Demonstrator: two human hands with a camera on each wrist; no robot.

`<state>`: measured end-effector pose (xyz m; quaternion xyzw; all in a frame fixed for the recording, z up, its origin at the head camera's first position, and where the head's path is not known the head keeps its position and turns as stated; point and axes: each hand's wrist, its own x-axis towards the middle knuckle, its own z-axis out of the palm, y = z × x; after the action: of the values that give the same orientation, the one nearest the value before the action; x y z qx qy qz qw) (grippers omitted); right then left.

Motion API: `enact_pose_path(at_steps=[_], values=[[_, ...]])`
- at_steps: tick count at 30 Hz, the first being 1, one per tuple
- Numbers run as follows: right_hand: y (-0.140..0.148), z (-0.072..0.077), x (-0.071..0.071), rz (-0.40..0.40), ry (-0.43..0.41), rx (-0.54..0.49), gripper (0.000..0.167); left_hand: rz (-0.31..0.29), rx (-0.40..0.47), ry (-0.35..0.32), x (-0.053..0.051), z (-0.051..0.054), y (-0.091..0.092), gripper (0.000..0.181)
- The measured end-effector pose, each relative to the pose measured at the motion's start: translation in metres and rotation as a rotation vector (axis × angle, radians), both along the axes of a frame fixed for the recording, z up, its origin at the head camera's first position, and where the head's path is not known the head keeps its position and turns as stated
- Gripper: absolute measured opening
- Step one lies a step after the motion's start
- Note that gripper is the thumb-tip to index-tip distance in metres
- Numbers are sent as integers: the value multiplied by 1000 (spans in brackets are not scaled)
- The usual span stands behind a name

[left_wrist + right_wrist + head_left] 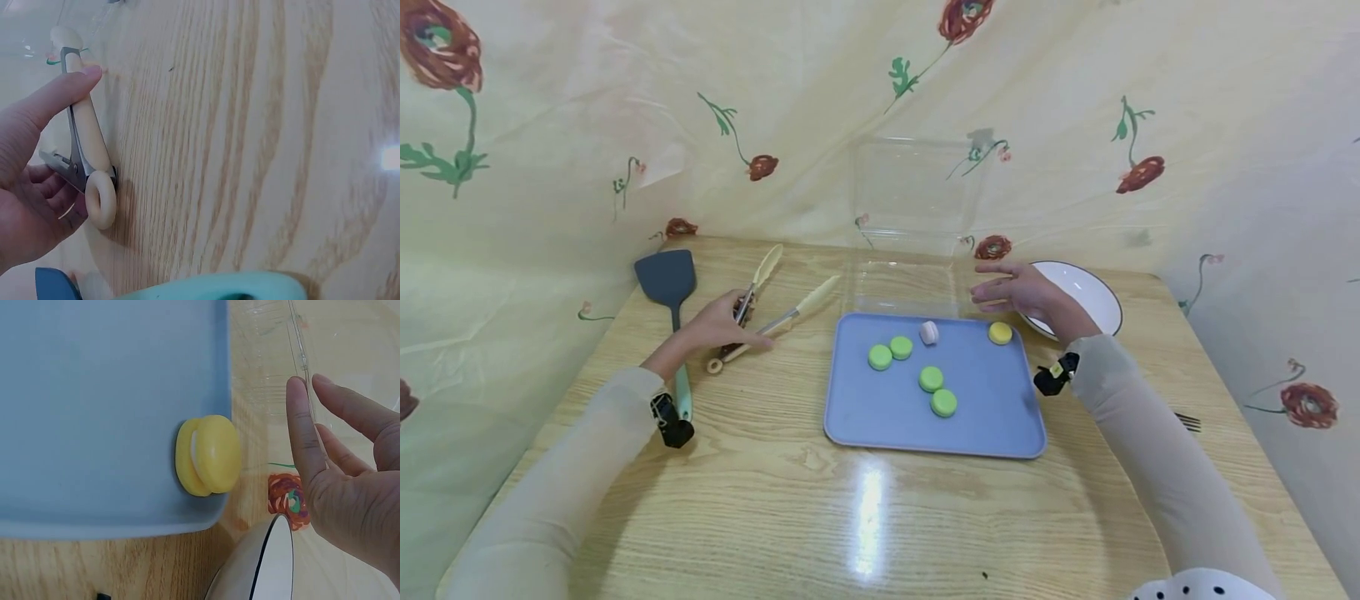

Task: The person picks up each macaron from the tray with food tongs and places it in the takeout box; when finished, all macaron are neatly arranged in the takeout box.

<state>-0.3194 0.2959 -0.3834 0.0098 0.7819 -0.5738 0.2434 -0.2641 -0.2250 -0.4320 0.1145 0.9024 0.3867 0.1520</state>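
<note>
My left hand (718, 323) grips a pair of tongs (814, 298) with cream tips, their arms spread apart. In the left wrist view the thumb lies on one cream handle of the tongs (90, 134), and the fingers curl behind. My right hand (1021, 292) has extended fingers at the right side of a clear, hinged plastic box (910, 232) with its lid raised; whether they touch it I cannot tell. Before the box lies a blue tray (880, 417). On it are several green macarons (931, 379), a pale lilac macaron (929, 332) on its edge, and a yellow macaron (1000, 333).
A white dish (1090, 296) with a dark rim stands beneath and beyond the right wrist. At the left lies a spatula (666, 277) with a dark blade and mint handle. Fork tines (1187, 422) show beside the right sleeve. Floral cloth (805, 108) hangs behind the table.
</note>
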Motion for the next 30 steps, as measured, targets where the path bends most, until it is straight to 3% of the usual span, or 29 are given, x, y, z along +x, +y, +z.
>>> enact_pose_path(at_steps=[3, 14, 20, 23, 30], values=[[-1, 0, 0, 1, -2, -2, 70, 24, 53, -45, 0, 1, -2, 70], [-1, 3, 2, -8, -18, -1, 71, 56, 129, -98, 1, 6, -7, 88], [-2, 2, 1, 5, -9, 24, 71, 88, 150, -160, 2, 10, -7, 81], [-2, 1, 0, 5, -6, 35, 71, 85, 73, -107, 2, 9, -6, 79], [-1, 0, -2, -4, -3, 24, 68, 70, -134, 68, 4, 3, -6, 98]])
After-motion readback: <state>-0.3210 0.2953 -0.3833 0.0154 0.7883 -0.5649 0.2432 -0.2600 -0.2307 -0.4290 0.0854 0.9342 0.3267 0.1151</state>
